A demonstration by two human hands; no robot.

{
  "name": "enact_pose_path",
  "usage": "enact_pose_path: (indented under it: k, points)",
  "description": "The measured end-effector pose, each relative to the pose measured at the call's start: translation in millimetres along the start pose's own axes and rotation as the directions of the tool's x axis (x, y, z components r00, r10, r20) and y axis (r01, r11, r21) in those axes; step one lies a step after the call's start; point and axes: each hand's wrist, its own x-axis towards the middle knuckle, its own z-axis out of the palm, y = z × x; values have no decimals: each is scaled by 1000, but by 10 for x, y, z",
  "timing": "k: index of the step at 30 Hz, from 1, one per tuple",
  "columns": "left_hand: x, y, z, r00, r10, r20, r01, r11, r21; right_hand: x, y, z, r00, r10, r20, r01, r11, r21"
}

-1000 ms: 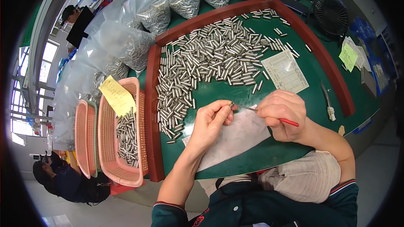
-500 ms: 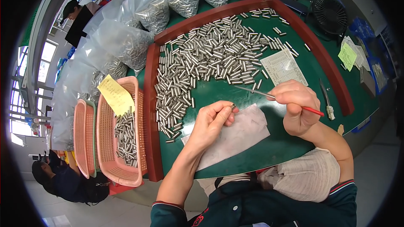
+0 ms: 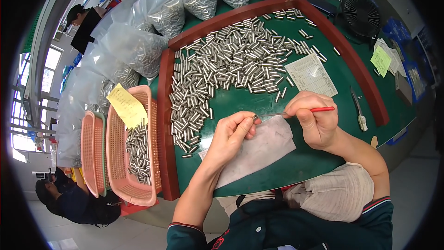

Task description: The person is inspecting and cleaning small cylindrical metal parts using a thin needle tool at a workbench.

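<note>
My left hand (image 3: 234,132) pinches a small metal cylinder (image 3: 255,117) between thumb and fingers; only its end shows. In my right hand (image 3: 315,119) is a thin metal tool (image 3: 322,109) with a red handle, its slim shaft pointing left. The shaft's tip meets the end of the cylinder; whether it goes inside, I cannot tell. Beneath both hands lies a whitish cloth or paper sheet (image 3: 259,150) on the green tabletop (image 3: 296,171). Many loose shiny metal cylinders (image 3: 236,60) are heaped just beyond my hands.
Red-brown rails (image 3: 344,48) border the work area. Left of them stands a pink basket (image 3: 121,166) with cylinders and a yellow note (image 3: 127,105). Clear bags (image 3: 138,51) of metal parts line the far left. A printed sheet (image 3: 311,75), tweezers (image 3: 357,109) and a black fan (image 3: 361,15) are at right.
My right hand has moved left and slightly down, bringing the tool from above the table to the cylinder's end. My left hand stays almost still.
</note>
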Motion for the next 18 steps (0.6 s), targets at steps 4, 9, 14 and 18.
enact_pose_path:
  k: [4, 9, 14, 18]
  points:
    - [11, -14, -3, 1000, -4, 14, 3, 1000, 26, -9, 37, -12, 999, 28, -38, -28, 1000, -5]
    - [4, 3, -17, 1000, -4, 18, 4, 1000, 11, -33, -4, -49, 977, 199, -81, -191, 976, 101]
    - [6, -13, -15, 1000, 3, 18, -4, 1000, 17, -23, -33, -65, 973, 231, -16, -229, 970, 88]
    - [9, -40, -29, 1000, 13, 24, -13, 999, 29, -29, -35, -62, 968, 252, 16, -253, 964, 80]
